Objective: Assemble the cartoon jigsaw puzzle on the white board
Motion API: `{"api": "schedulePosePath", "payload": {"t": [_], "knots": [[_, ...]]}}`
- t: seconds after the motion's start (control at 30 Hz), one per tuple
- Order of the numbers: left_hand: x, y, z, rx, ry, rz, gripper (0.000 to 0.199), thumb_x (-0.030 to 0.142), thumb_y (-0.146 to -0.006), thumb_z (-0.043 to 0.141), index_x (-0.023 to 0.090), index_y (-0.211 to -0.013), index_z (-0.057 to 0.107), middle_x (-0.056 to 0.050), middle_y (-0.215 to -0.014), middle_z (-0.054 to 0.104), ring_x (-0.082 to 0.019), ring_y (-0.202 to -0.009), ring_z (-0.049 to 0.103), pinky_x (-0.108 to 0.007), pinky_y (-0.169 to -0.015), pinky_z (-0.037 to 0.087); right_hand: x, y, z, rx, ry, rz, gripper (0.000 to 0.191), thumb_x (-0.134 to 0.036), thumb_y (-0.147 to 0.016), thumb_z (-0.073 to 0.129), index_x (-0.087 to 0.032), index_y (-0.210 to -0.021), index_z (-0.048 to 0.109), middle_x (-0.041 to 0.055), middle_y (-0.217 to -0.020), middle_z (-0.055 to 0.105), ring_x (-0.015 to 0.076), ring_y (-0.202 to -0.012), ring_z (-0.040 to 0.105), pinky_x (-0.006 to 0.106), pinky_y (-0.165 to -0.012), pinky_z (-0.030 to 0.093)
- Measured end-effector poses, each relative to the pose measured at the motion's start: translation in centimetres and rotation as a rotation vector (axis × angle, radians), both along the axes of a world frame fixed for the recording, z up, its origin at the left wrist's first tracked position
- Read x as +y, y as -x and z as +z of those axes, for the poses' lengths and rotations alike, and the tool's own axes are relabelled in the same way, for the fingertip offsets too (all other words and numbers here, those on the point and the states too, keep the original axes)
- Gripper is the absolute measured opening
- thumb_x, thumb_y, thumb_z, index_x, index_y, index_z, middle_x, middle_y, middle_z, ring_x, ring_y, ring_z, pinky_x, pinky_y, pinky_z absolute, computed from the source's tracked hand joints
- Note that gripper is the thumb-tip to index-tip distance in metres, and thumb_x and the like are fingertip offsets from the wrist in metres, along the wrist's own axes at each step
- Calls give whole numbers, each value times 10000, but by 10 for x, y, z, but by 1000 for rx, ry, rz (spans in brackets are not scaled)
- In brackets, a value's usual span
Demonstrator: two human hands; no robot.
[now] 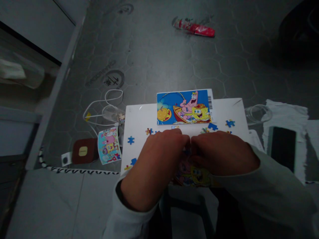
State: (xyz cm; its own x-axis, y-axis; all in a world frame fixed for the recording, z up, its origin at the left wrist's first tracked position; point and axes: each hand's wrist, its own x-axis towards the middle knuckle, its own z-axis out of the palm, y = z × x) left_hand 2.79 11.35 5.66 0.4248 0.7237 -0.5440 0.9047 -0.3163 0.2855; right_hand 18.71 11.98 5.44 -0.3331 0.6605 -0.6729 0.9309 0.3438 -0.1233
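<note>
Barcode (210, 102) on card (183, 108); left hand (171, 142), right hand (211, 149) over puzzle (196, 176).

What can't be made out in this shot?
All head view:
Left hand, right hand: fingertips and anything pinched, hidden behind the hands' backs.
Colourful cartoon picture: upper part covered by hands.
Dark rounded object: cut off by right edge.
Blue cartoon card: print by barcode too small.
</note>
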Motion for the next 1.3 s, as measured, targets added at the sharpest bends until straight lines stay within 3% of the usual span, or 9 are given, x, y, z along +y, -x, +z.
{"api": "schedulePosePath", "payload": {"t": [0.1, 0.37, 0.63, 1.3], "knots": [[0, 0, -1, -9, -7, -15, 221, 175, -1074, 642, 258, -1119, 842, -72, -1209, 858, -367, -1113, 831, -491, -890, 624, 2, 2, 3, -85, 90, -6, 271, -306, -984, 717, -266, -1212, 859, 147, -1211, 869, 357, -1106, 821, 411, -814, 556], [0, 0, -1, 15, -19, -2, 194, 215, -1070, 669, 263, -1132, 847, -80, -1210, 866, -357, -1103, 833, -465, -886, 619, 1, 2, 4, -73, 50, 2, 165, -321, -958, 750, -237, -1035, 868, 138, -1104, 877, 323, -1032, 828, 388, -791, 549], [1, 0, 2, 26, 33, 28, 208, 205, -1056, 675, 274, -1078, 870, -71, -1068, 898, -330, -1004, 848, -422, -836, 608, 1, 2, 3, -88, 39, 14, 187, -348, -958, 753, -245, -1073, 858, 140, -1150, 876, 337, -1064, 825, 394, -781, 545], [-2, 4, 2, 1, 16, 35, 240, 175, -1054, 661, 285, -1067, 874, -74, -1035, 895, -306, -962, 843, -399, -829, 593, 0, 1, 4, -108, 38, 18, 153, -341, -948, 764, -242, -1022, 855, 144, -1099, 873, 329, -1019, 826, 379, -753, 532]]}}
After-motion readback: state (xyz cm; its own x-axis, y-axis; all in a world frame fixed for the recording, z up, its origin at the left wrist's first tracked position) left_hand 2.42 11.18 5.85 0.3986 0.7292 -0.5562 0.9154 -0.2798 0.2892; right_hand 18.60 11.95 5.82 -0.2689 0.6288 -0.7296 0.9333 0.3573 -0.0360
